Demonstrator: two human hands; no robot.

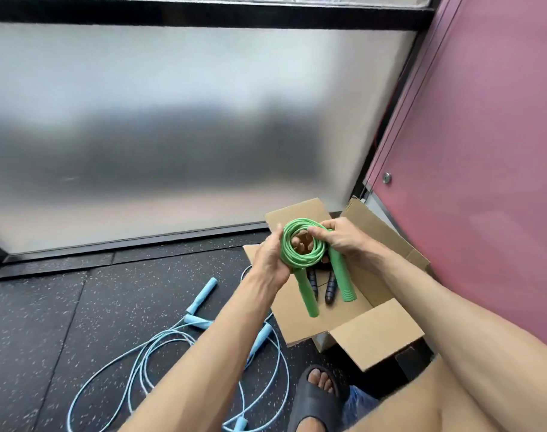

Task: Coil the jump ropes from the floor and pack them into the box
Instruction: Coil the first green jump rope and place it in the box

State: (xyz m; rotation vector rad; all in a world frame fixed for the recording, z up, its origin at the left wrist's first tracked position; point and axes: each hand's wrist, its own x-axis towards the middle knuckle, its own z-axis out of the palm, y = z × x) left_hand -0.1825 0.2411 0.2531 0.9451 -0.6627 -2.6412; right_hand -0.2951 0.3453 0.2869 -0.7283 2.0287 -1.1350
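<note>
A green jump rope is wound into a tight coil, and its two green handles hang down from it. My left hand grips the coil's left side, fingers through the loop. My right hand pinches the coil's upper right. Both hold it above the open cardboard box, where a black jump rope lies with its handles showing. Light blue jump ropes lie loose and tangled on the dark floor to the left of the box.
The box stands in a corner between a frosted glass wall and a pink panel. My foot in a black slide sandal rests on the speckled floor just in front of the box.
</note>
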